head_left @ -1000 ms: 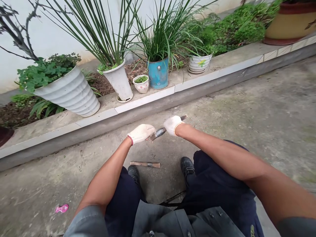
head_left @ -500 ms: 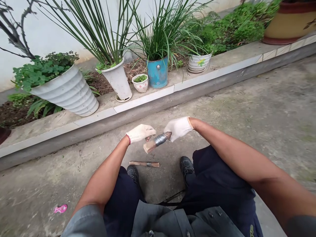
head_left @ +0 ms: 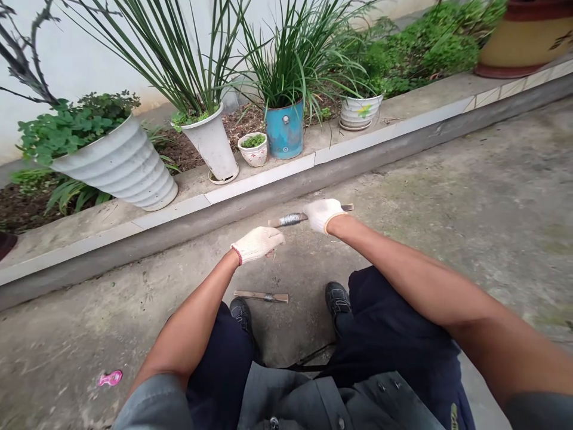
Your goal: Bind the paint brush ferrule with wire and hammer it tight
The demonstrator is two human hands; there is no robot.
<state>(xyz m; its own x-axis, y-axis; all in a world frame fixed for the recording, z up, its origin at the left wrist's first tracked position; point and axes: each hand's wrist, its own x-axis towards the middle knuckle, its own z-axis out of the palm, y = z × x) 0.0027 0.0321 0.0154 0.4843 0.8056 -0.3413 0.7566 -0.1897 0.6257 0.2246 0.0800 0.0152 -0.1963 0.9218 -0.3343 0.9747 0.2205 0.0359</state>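
Observation:
My right hand (head_left: 323, 215), in a white knitted glove, is closed round a wooden stick wound with silvery wire (head_left: 290, 220). The stick points left and right, its ends showing on both sides of my fist. Whether it touches the ground I cannot tell. My left hand (head_left: 258, 244), gloved too, is nearer to me and left of that stick, apart from it. Its fingers are pressed together, and what they hold, if anything, is hidden. A second wooden stick (head_left: 250, 294), with wire round its middle, lies on the concrete by my left shoe (head_left: 242, 313).
A tiled ledge (head_left: 264, 186) runs across the far side. On it stand a tilted white ribbed pot (head_left: 134, 164), a tall white pot (head_left: 211, 143), a blue bucket (head_left: 285, 134) and smaller pots. A pink object (head_left: 110, 378) lies on the ground at lower left.
My right hand has moved away from me with the wire-wound stick, which has turned from slanting toward me to lying nearly crosswise. My left hand has barely shifted.

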